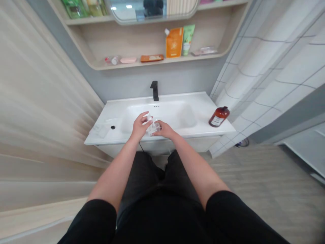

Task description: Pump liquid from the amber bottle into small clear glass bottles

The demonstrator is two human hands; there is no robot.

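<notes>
In front of the sink (162,105) I hold a small clear bottle (156,127) with a white pump head (149,118). My left hand (139,126) pinches the white pump head between thumb and fingers. The bottle's clear body is gripped from the right by my right hand (164,130). Whether the pump head is seated on the bottle or apart from it cannot be made out. On the counter to the right stands an amber bottle (218,117) with a white label and a dark neck.
A black faucet (155,90) rises behind the basin. Clear plastic wrapping (99,130) and a small black round thing (113,127) are on the counter's left. Above hangs a shelf (122,64) with an orange pouch (174,42), a green tube (188,40) and a mirror (154,21).
</notes>
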